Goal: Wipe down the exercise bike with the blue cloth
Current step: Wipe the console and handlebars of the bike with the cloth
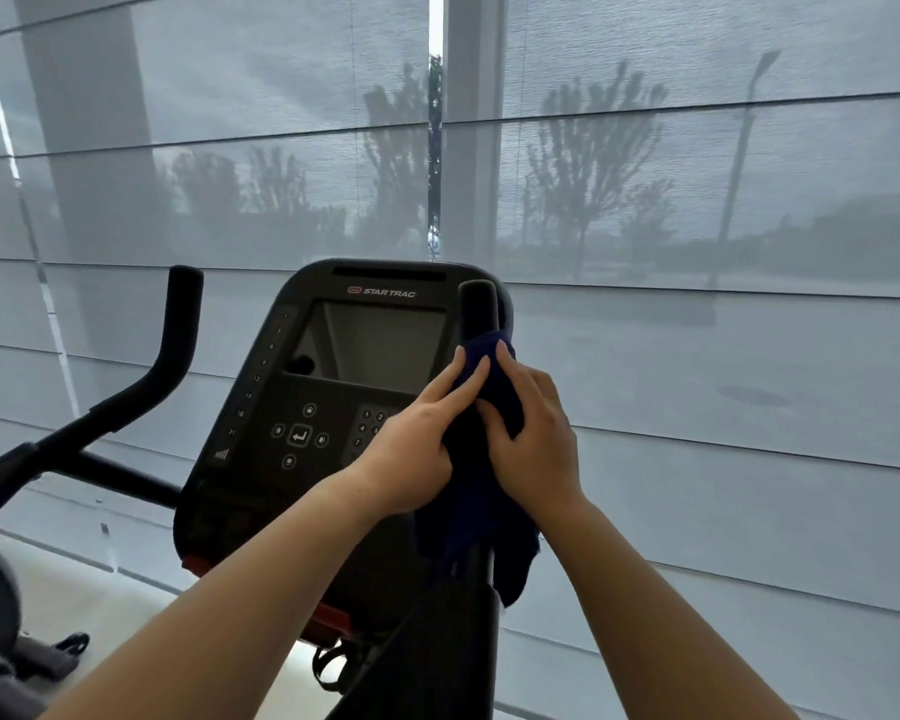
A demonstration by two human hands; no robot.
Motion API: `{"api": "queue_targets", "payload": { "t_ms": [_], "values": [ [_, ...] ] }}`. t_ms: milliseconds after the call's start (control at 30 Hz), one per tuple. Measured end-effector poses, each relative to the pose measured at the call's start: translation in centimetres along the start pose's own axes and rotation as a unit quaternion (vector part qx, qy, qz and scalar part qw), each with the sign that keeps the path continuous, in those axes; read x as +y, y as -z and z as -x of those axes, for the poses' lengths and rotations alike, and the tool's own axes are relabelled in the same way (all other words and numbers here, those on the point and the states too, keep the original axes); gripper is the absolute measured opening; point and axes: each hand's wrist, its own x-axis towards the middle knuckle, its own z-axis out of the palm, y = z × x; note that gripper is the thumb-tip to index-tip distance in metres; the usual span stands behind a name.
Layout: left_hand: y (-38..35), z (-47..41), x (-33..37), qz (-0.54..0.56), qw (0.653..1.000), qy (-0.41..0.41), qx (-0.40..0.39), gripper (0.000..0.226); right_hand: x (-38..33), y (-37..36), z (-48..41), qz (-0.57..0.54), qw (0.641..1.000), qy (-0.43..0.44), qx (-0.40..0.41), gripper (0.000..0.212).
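The black exercise bike's console [333, 397] with its grey screen faces me at centre. Its right handlebar post [478, 310] rises upright beside the console. A dark blue cloth [494, 517] is wrapped around that post below its rounded tip, with a loose end hanging down. My left hand [411, 449] presses the cloth against the post from the left. My right hand [536, 433] clasps the cloth from the right, fingers curled over it. Both hands meet around the post.
The left handlebar [178, 335] curves up at the left, with its crossbar [74, 449] running toward the console. A pedal with strap [331, 667] shows below. Large windows with translucent blinds [697, 252] stand close behind the bike. Pale floor lies at lower left.
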Motion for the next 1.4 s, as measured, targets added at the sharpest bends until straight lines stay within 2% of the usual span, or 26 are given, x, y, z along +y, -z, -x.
{"api": "queue_targets", "payload": {
  "t_ms": [233, 367, 500, 567, 633, 700, 800, 900, 1067, 1267, 1400],
  "values": [
    [0.4, 4.6, 1.3, -0.022, 0.997, 0.027, -0.061, 0.079, -2.9, 2.3, 4.3, 0.08, 0.987, -0.098, -0.096, 0.038],
    [2.3, 8.3, 2.6, 0.006, 0.996, 0.005, -0.09, 0.074, -6.5, 4.3, 7.1, 0.11, 0.98, -0.092, -0.139, 0.035],
    [5.0, 11.2, 4.1, 0.022, 0.997, -0.05, -0.061, 0.067, -10.5, 5.7, 8.6, 0.098, 0.988, -0.076, -0.096, 0.034],
    [5.4, 12.1, 4.3, -0.012, 0.997, -0.052, -0.06, 0.064, -11.6, 5.3, 9.3, 0.128, 0.983, -0.092, -0.096, 0.039],
    [4.7, 13.2, 4.2, -0.076, 0.991, -0.03, -0.104, 0.061, -12.1, 3.7, 10.7, 0.172, 0.964, -0.13, -0.155, 0.044],
    [3.2, 14.6, 3.9, -0.085, 0.984, 0.003, -0.157, 0.065, -12.3, 2.6, 12.3, 0.182, 0.954, -0.158, -0.181, 0.046],
    [2.5, 15.8, 4.0, -0.06, 0.986, 0.019, -0.153, 0.071, -12.8, 2.9, 12.9, 0.202, 0.954, -0.157, -0.158, 0.044],
    [2.5, 16.2, 4.5, -0.1, 0.984, 0.007, -0.15, 0.074, -13.3, 3.8, 13.5, 0.199, 0.959, -0.148, -0.139, 0.036],
    [1.1, 15.4, 5.1, -0.113, 0.979, 0.003, -0.167, 0.064, -13.3, 3.1, 14.4, 0.158, 0.975, -0.149, -0.058, 0.025],
    [-0.3, 12.6, 3.9, -0.062, 0.987, 0.025, -0.144, 0.071, -11.5, 1.6, 11.5, 0.141, 0.976, -0.164, 0.005, 0.018],
    [-0.7, 9.8, 3.2, -0.068, 0.982, 0.036, -0.172, 0.059, -10.2, 0.7, 8.7, 0.144, 0.98, -0.134, 0.016, 0.018]
  ]
}}
